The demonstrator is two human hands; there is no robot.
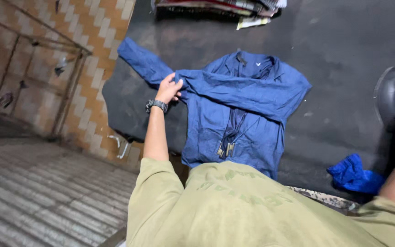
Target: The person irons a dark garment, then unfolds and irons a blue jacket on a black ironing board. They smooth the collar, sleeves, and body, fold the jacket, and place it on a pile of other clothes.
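**Blue shirt half folded on the dark surface**

Under the left hand (pixel 169 88) lies a blue shirt (pixel 248 119), spread collar-away on the dark surface (pixel 344 68). That hand's fingers pinch the cloth at the near shoulder, where the left sleeve (pixel 142 61) runs out beyond it, unfolded. Right of the hand, the other sleeve is already laid across the chest — so one side looks done, while this sleeve and the body fold appear left to do. The right hand is mostly out of view at the frame's edge; I cannot tell its grip. Near that arm sit a dark rounded object (pixel 392 96) and a crumpled bright blue cloth (pixel 355 176). Far beyond the hands — stacked fabrics (pixel 220 7).
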